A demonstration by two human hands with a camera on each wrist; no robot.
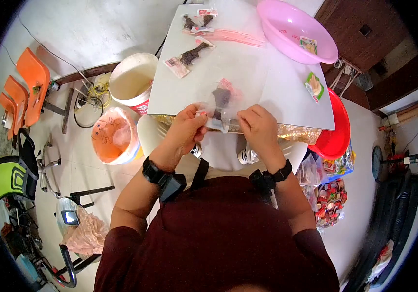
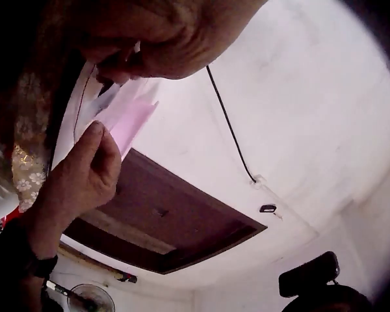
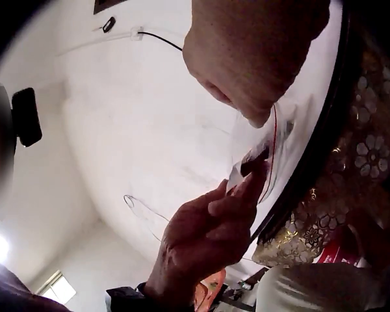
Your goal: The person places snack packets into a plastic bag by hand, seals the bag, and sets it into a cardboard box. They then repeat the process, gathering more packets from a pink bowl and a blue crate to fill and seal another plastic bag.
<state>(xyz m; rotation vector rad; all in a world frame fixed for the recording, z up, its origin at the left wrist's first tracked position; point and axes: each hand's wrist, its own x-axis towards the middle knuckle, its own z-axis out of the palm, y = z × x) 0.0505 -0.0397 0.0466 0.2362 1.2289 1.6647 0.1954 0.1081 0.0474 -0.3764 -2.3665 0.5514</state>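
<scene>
While the left hand [image 1: 182,130] pinches a packet [image 1: 221,97] with a dark piece in it, the right hand [image 1: 260,127] pinches the edge of a clear bag [image 3: 247,133]; each grip is narrow. The packet lies between the hands at the near edge of the tabletop [image 1: 287,92]; whether it is inside the bag, I cannot tell. Farther off lie more dark packets [image 1: 189,56] beside pink-edged film [image 1: 231,37]. At the far right corner, a pink basin [image 1: 279,19] holds a green packet [image 1: 308,45]. A red basin [image 1: 335,134] stands below, right of the tabletop.
</scene>
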